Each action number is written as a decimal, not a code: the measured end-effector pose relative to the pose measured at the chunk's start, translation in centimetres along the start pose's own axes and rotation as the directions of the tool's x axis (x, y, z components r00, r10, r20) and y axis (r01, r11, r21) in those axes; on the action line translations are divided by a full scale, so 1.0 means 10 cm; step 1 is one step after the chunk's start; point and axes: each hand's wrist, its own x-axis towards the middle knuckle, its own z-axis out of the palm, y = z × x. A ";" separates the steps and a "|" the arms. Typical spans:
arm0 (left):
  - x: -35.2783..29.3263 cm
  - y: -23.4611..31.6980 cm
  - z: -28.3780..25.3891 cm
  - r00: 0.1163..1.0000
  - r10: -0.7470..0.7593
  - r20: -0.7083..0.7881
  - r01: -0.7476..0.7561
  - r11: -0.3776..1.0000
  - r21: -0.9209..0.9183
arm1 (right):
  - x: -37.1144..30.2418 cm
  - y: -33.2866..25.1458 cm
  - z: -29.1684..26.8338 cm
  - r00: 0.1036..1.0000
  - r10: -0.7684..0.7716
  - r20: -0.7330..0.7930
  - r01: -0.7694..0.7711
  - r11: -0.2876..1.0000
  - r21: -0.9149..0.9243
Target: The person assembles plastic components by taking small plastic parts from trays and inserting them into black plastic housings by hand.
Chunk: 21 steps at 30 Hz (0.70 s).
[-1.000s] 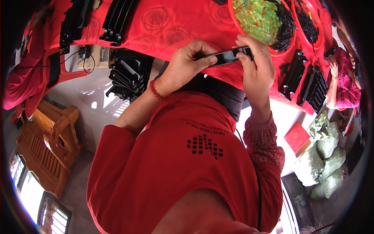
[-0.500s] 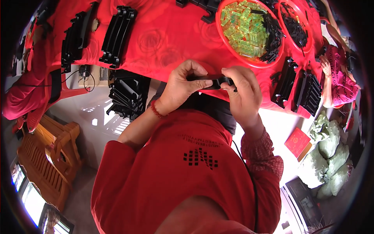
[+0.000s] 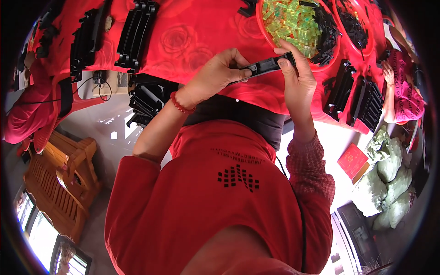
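A long, narrow black plastic part (image 3: 265, 67) is held over the near edge of the table, its right end tilted up. My left hand (image 3: 213, 78) pinches its left end between thumb and fingers. At the other end, my right hand (image 3: 300, 82) grips it with the thumb against the near side and the fingers behind. A hollow shows in the face of the part; finer detail is too small to tell. Just beyond my right fingers is a red round basin (image 3: 261, 28) of clear yellow-green pieces (image 3: 291, 23) and small black pieces (image 3: 324, 39).
A second red basin (image 3: 372, 34) holds black pieces. Long black parts lie on the red-covered table at left (image 3: 136, 34) and right (image 3: 341, 89). More black parts (image 3: 149, 98) are stacked below the table edge. Another person's arm (image 3: 388, 94) is at the far right.
Both hands have moved forward and up with the black part, my right hand higher than the left. The part has turned from nearly level to tilted, showing more of its length.
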 end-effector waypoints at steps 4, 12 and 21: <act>0.00 0.08 0.00 1.000 0.019 -0.010 -0.018 0.999 0.034 | 0.08 0.04 -0.06 0.999 0.042 0.024 -0.043 0.999 0.020; -0.10 0.15 0.06 0.933 0.207 -0.293 0.066 0.703 0.708 | 0.74 0.49 -0.11 0.988 -0.151 -0.001 0.106 0.699 -0.707; 0.02 0.07 0.22 0.860 0.464 -0.212 0.020 0.384 0.923 | 0.90 0.60 0.15 0.973 -0.207 0.105 0.180 0.387 -0.904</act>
